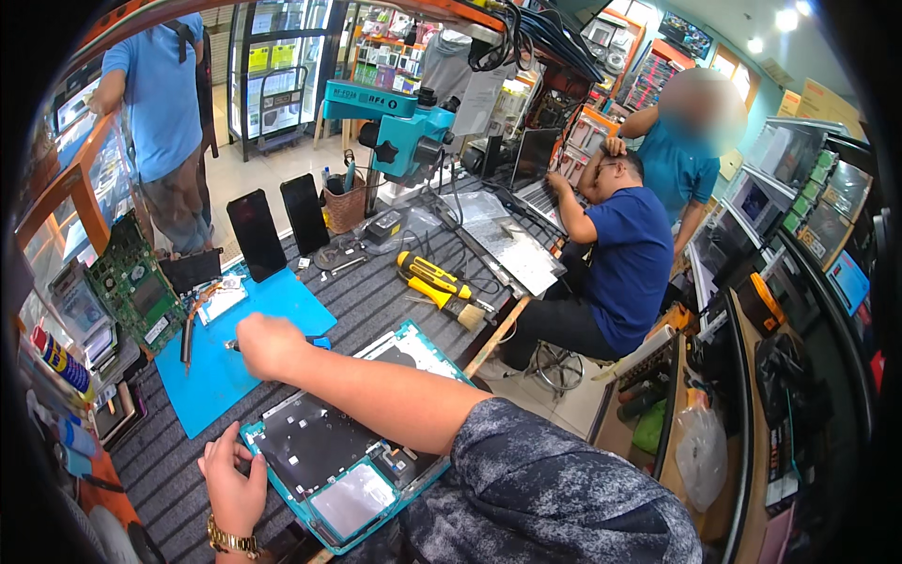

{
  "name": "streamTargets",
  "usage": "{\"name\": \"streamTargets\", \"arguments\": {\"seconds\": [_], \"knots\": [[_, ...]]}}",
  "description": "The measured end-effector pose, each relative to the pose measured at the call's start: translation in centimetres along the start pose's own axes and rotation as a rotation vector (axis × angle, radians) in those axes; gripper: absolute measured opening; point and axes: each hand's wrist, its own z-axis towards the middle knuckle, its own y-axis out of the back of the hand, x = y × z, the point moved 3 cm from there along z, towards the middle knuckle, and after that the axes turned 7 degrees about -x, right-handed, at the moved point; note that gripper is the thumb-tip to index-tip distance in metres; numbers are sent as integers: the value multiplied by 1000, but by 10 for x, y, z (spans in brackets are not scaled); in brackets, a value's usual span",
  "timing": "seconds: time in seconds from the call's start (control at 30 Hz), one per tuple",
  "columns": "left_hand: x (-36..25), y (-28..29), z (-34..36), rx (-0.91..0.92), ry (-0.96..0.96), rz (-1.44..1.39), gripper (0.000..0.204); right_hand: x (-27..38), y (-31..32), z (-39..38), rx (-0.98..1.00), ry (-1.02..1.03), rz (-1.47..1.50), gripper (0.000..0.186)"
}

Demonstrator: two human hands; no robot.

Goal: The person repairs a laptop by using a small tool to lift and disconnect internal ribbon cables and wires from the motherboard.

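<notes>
An opened laptop shell (319,437) with a teal rim lies in front of me, its dark inner side and a silver rectangular part facing up. At its left edge rests my left hand (233,479), fingers stretched out and thumb apart, with a gold watch on the wrist. My right arm crosses over the shell. Above the blue mat (211,390), my right hand (272,348) is closed, its fingertips pinched; what they hold is too small to make out. Near it on the mat lie a slim dark pen-shaped tool (186,340) and a small white piece (222,299).
Two dark phones (256,235) stand beyond the mat. A green circuit board (139,287) leans at left, near a spray can (61,362). A yellow screwdriver (432,274), a brush (451,305) and a teal microscope (399,146) stand farther off. A person (615,254) sits at right.
</notes>
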Motion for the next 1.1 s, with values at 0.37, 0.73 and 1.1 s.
{"name": "streamTargets", "arguments": {"seconds": [0.37, 0.73, 1.1], "knots": [[-23, 9, -3, -34, -107, -19, 69, -39, 33, 6, -91, 159, 178, 34], [-28, 13, 0, 45, -20, -59, 69, -38, 65, -52, -32, 172, 390, 44], [-27, 11, -1, 73, -76, 16, 83, 18, 50, -144, 193, 467, 175, 32]]}}
